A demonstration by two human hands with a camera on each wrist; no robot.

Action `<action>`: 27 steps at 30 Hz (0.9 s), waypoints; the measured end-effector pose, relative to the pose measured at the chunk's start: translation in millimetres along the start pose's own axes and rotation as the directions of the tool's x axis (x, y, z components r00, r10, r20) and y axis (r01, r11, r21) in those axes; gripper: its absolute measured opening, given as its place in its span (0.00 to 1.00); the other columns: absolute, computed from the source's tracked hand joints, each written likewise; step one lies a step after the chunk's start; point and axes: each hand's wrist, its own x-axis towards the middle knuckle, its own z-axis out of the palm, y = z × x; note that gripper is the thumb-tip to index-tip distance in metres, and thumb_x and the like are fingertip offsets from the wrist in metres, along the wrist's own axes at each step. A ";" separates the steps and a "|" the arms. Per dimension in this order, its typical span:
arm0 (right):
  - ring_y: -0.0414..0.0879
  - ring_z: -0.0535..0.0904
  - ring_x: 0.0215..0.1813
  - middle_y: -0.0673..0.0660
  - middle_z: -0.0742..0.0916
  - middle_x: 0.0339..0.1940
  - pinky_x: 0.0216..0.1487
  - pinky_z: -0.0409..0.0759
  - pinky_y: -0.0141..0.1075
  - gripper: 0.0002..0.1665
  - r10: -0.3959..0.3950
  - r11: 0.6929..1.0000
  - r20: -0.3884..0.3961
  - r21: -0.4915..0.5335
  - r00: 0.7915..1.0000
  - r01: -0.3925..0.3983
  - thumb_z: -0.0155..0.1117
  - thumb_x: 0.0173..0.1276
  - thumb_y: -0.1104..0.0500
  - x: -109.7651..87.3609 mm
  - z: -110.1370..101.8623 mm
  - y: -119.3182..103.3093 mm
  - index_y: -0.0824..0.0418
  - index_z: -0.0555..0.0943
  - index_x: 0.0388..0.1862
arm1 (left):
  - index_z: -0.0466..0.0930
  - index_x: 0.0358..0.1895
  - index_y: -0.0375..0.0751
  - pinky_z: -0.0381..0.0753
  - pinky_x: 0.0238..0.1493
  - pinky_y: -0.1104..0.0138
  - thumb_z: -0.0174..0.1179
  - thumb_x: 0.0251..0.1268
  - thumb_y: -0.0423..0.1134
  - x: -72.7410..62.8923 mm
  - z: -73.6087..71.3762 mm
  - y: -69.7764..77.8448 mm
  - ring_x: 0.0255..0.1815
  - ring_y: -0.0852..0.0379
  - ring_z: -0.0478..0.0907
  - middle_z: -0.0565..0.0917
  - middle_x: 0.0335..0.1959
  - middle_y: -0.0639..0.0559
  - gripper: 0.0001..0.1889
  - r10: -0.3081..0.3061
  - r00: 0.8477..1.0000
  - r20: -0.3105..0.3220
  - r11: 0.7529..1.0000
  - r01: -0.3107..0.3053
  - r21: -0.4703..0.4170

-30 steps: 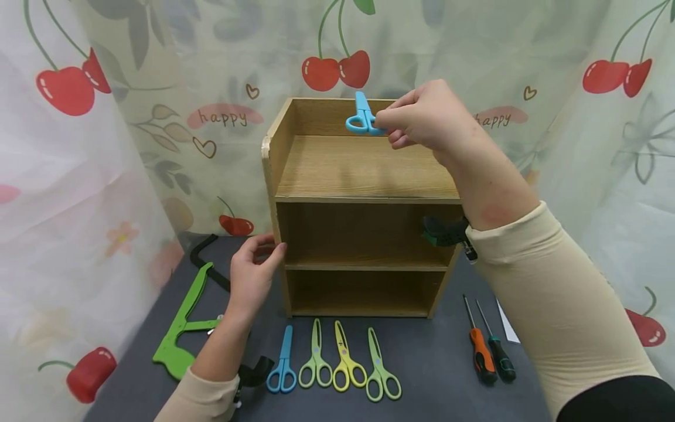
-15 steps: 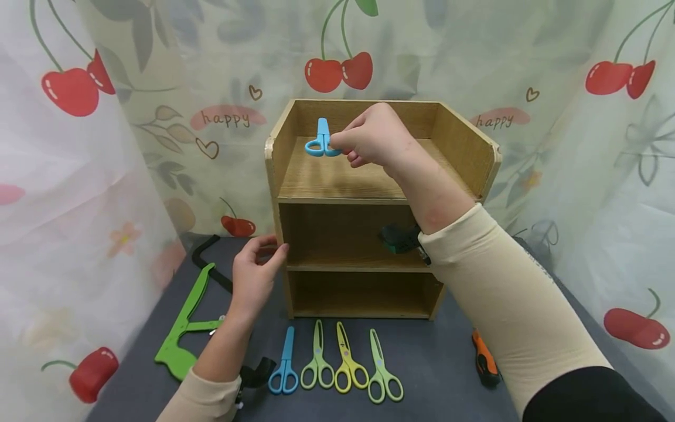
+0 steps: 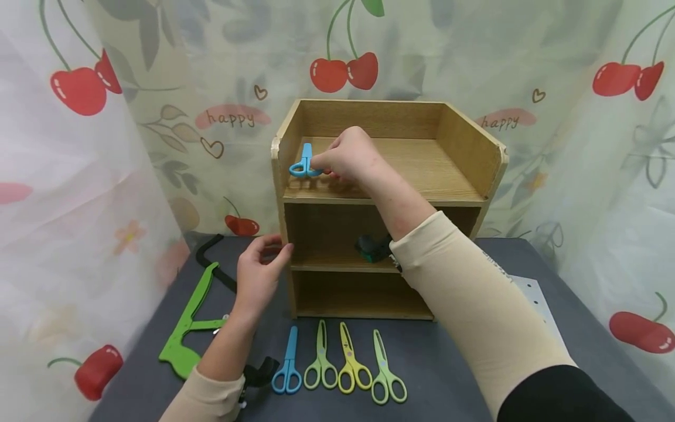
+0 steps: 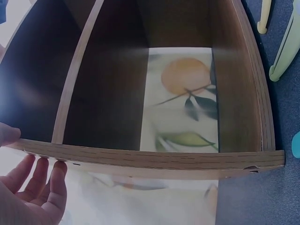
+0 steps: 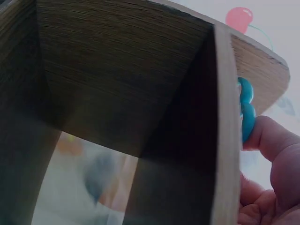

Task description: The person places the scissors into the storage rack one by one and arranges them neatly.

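My right hand (image 3: 350,155) pinches a pair of light blue scissors (image 3: 303,164) by one handle loop, low over the left end of the top level of a small wooden shelf (image 3: 390,199). The blades point to the back. From the right wrist view, the scissors' blue handles (image 5: 247,112) show just past the front edge of that level, thumb against them. My left hand (image 3: 261,272) holds the left side panel of the shelf, thumb on the inner side and fingers (image 4: 57,187) along the outside.
Before the shelf lie several scissors in a row: blue scissors (image 3: 287,366), green scissors (image 3: 320,357), yellow scissors (image 3: 350,363) and more green scissors (image 3: 387,375). A green-handled saw-like tool (image 3: 184,334) lies left. A white sheet with dots (image 3: 532,293) lies right, partly behind the sleeve.
My right hand has moved left and down with the light blue scissors, from above the middle of the top level to its left end. The left hand stays on the side panel.
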 end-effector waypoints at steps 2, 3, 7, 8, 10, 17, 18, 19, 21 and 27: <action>0.44 0.72 0.19 0.53 0.78 0.14 0.22 0.67 0.33 0.19 0.007 1.000 -0.006 -0.017 1.000 -0.007 0.72 0.62 0.58 1.0 3.0 1.4 0.63 0.80 0.15 | 0.83 0.56 0.36 0.78 0.41 0.72 0.69 0.70 0.40 -0.1 0.5 0.2 0.52 0.49 0.82 0.84 0.52 0.43 0.17 0.000 1.000 0.003 1.000 0.000 -0.004; 0.44 0.71 0.19 0.53 0.78 0.14 0.22 0.66 0.33 0.19 0.006 1.000 -0.009 -0.030 1.000 -0.007 0.73 0.62 0.58 1.4 4.4 2.0 0.63 0.79 0.14 | 0.83 0.56 0.36 0.79 0.41 0.72 0.69 0.69 0.40 -0.2 0.6 0.3 0.52 0.49 0.82 0.84 0.52 0.43 0.17 0.000 1.000 0.004 1.000 0.000 -0.005; 0.43 0.71 0.19 0.51 0.80 0.14 0.21 0.64 0.33 0.22 -0.012 0.994 -0.027 -0.109 1.000 0.009 0.74 0.62 0.54 2.8 8.8 3.3 0.60 0.79 0.13 | 0.83 0.56 0.36 0.79 0.42 0.71 0.69 0.70 0.40 -0.8 0.5 0.5 0.52 0.51 0.81 0.84 0.52 0.44 0.17 0.003 1.000 0.007 1.000 -0.003 -0.006; 0.43 0.70 0.18 0.50 0.79 0.13 0.20 0.63 0.33 0.22 -0.017 0.992 -0.031 -0.126 0.999 0.013 0.73 0.62 0.54 2.9 9.8 3.3 0.59 0.78 0.11 | 0.83 0.56 0.36 0.79 0.42 0.71 0.69 0.70 0.40 -1.0 0.3 0.7 0.52 0.51 0.81 0.83 0.52 0.44 0.17 0.004 1.000 0.007 1.000 -0.004 -0.006; 0.41 0.66 0.15 0.48 0.76 0.10 0.19 0.59 0.32 0.23 -0.029 0.988 -0.036 -0.155 0.999 0.023 0.72 0.60 0.56 3.0 11.2 3.4 0.57 0.75 0.08 | 0.83 0.56 0.36 0.79 0.42 0.71 0.69 0.70 0.41 -0.8 -0.1 0.0 0.52 0.51 0.81 0.84 0.52 0.44 0.17 0.005 1.000 0.007 1.000 -0.005 -0.011; 0.39 0.61 0.13 0.46 0.68 0.07 0.18 0.54 0.32 0.26 -0.070 0.954 -0.036 -0.294 0.997 0.056 0.72 0.60 0.53 2.4 11.8 3.3 0.55 0.72 0.06 | 0.83 0.56 0.37 0.79 0.42 0.70 0.68 0.70 0.41 -0.8 0.5 1.5 0.51 0.51 0.81 0.83 0.52 0.45 0.17 0.007 1.000 0.009 1.000 -0.007 -0.001; 0.40 0.61 0.13 0.46 0.68 0.07 0.18 0.54 0.32 0.26 -0.074 0.952 -0.036 -0.301 0.997 0.060 0.72 0.60 0.53 1.5 11.8 2.9 0.55 0.72 0.06 | 0.83 0.56 0.36 0.79 0.41 0.70 0.68 0.70 0.41 -1.0 0.4 1.7 0.52 0.51 0.81 0.83 0.52 0.45 0.17 0.005 1.000 0.009 1.000 -0.005 0.000; 0.40 0.60 0.13 0.46 0.67 0.08 0.18 0.54 0.32 0.26 -0.075 0.952 -0.036 -0.301 0.997 0.061 0.71 0.61 0.53 0.4 11.8 2.6 0.55 0.71 0.06 | 0.83 0.56 0.36 0.79 0.41 0.70 0.68 0.70 0.41 -1.2 0.4 2.1 0.52 0.51 0.81 0.83 0.53 0.45 0.17 0.005 1.000 0.009 1.000 -0.005 0.002; 0.40 0.59 0.13 0.45 0.65 0.08 0.19 0.54 0.32 0.27 -0.082 0.955 -0.038 -0.290 0.996 0.068 0.70 0.61 0.53 -2.2 11.2 2.2 0.54 0.70 0.06 | 0.83 0.57 0.37 0.79 0.41 0.70 0.68 0.70 0.41 -1.5 0.1 2.2 0.52 0.51 0.80 0.83 0.53 0.45 0.17 0.004 1.000 0.009 1.000 -0.004 0.000; 0.41 0.57 0.14 0.46 0.63 0.09 0.19 0.55 0.34 0.27 -0.090 0.976 -0.036 -0.201 0.995 0.082 0.68 0.63 0.53 -15.4 6.1 3.7 0.55 0.69 0.07 | 0.83 0.57 0.36 0.78 0.41 0.70 0.68 0.70 0.41 -1.6 0.7 1.7 0.52 0.51 0.80 0.83 0.53 0.45 0.17 0.005 1.000 0.009 1.000 -0.005 -0.009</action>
